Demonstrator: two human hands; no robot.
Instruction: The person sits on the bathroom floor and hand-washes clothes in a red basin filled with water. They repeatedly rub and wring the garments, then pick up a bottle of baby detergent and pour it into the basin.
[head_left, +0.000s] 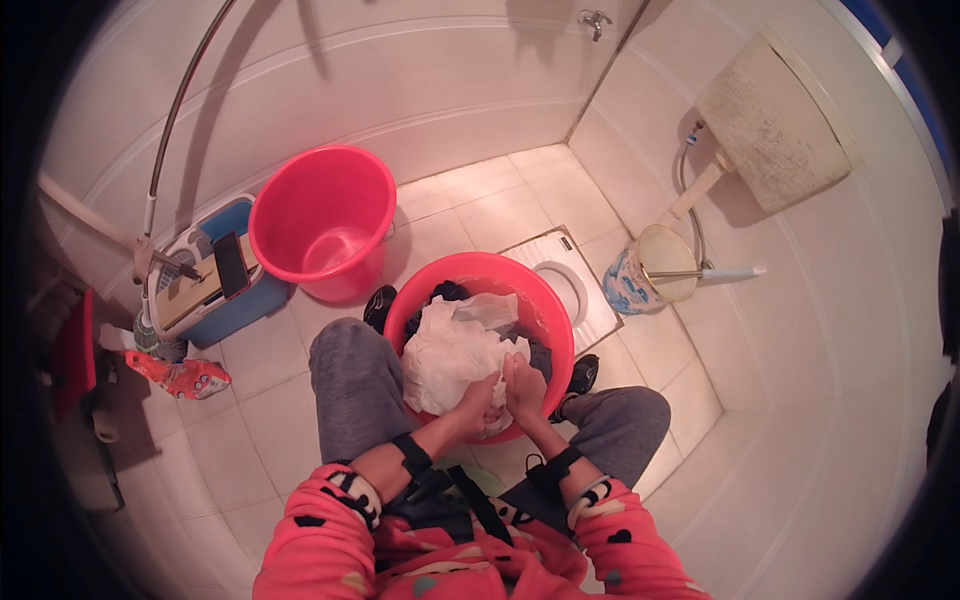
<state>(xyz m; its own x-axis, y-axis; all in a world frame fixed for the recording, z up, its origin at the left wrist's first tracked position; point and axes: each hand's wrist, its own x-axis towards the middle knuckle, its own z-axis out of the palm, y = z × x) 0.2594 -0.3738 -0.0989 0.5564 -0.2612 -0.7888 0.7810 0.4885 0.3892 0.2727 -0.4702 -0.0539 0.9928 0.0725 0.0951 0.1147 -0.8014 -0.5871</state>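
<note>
A wet white cloth (450, 352), perhaps a garment, lies bunched in a round red plastic tub (480, 262) between my knees. My left hand (480, 405) is closed on the near right edge of the cloth. Right beside it, my right hand (525, 382) grips the same edge, the two fists almost touching. Dark fabric (538, 361) shows under the white cloth at the tub's right side, and more at the far left. Some water with suds lines the tub's inner wall.
Beyond the tub is a white squat toilet (559, 277). A deep red bucket (330, 217) stands far left, next to a blue mop bucket (240, 307) bearing a phone (231, 264). An orange packet (184, 376) lies on the tiles. A waste bin (641, 281) holds a brush.
</note>
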